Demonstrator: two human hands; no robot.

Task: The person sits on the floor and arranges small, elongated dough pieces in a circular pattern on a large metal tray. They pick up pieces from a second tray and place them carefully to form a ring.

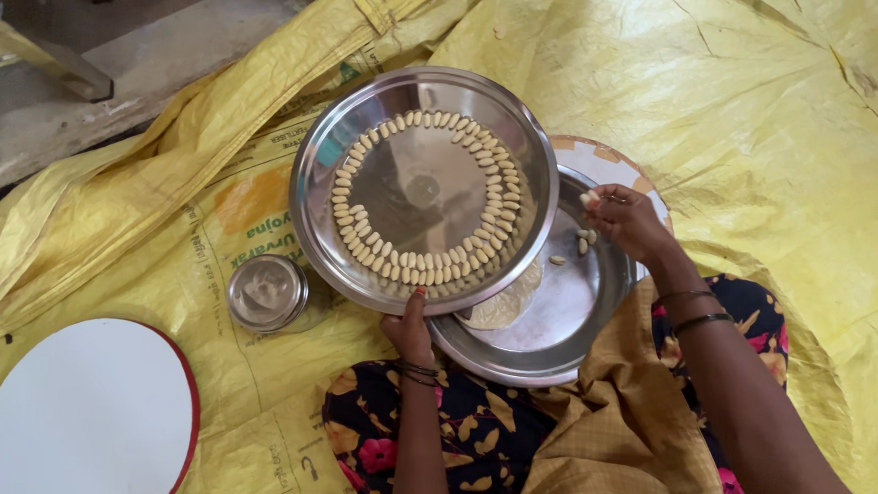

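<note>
We see a yellow woven sheet [766, 124] spread over nearly the whole frame, with bare floor [139, 51] in the upper left. At the lower left lies a round white board with a red rim [90, 414]. In the centre sits a steel plate [424, 188], tilted up toward us, its flat bottom ringed with a band of small pale dough pieces [424, 194]. Partly under it, lower right of centre, rests a second steel plate [555, 323] with a thin flat round of dough [504, 306] and a few loose pieces. Under that one shows the edge of a patterned round board [604, 160]. A small steel bowl [266, 292] stands left of centre. Our left hand [410, 331] grips the upper plate's lower rim, thumb pressed on the edge. Our right hand [626, 219], right of centre, pinches a few pale pieces between narrowed fingertips just beside the upper plate's right rim.
</note>
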